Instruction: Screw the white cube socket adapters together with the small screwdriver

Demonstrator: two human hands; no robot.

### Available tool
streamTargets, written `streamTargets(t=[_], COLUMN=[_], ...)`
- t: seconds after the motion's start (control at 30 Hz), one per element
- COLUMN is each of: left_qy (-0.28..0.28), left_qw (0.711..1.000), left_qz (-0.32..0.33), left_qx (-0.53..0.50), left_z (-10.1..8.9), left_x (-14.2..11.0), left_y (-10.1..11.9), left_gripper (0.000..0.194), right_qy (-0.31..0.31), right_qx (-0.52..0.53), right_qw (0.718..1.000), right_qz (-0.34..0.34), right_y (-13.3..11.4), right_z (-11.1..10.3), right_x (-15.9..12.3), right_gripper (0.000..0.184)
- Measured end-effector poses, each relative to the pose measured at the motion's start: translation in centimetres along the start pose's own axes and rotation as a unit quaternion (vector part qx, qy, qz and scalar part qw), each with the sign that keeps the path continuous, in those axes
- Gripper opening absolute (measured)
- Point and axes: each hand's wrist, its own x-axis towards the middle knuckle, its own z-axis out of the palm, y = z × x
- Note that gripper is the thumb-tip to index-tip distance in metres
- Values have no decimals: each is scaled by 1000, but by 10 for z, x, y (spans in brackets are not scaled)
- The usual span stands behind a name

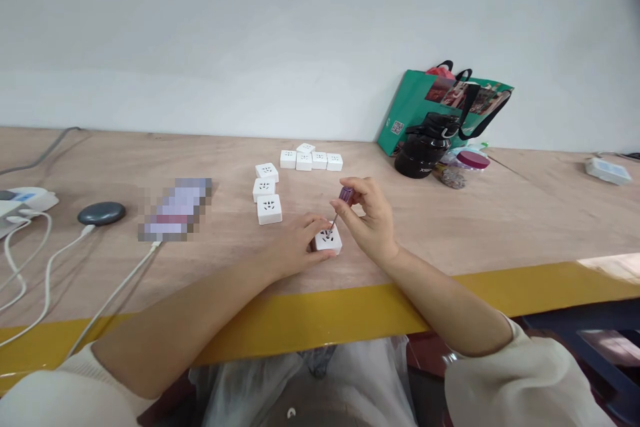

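While the left hand (293, 247) lies curled over a white cube socket (327, 239), its fingers holding the socket's side, the right hand (367, 220) is closed in a pinch on a purple-handled screwdriver (345, 195). The screwdriver's long axis tilts, with the handle up and to the right and the thin shaft running down-left to the socket's upward face, where the tip reaches the holes.

This socket sits on the wooden table (475, 227), just behind the yellow front edge (320, 317), with bare wood stretching off to the right. Eight more sockets stand well apart from the hands: three in a loose column (265, 190) and five in a cluster (310, 159) nearer the white wall (300, 33). Farther back on the right are one black flask (423, 153) and one green bag (425, 107).
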Motion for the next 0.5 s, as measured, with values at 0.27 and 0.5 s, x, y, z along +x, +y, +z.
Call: streamTargets(t=[0.27,0.5], left_qy=[-2,-21], left_qw=[1000,1000], left_qz=[1,-9], left_qx=[8,-13], left_z=[0,-6], left_x=[0,0], left_y=[0,6], left_gripper=[43,40], right_qy=[-27,-7], right_qx=[12,39], right_qw=[999,998], right_qz=[17,42], right_y=[1,2], right_z=[1,1], right_x=[-2,-2], right_gripper=[27,32])
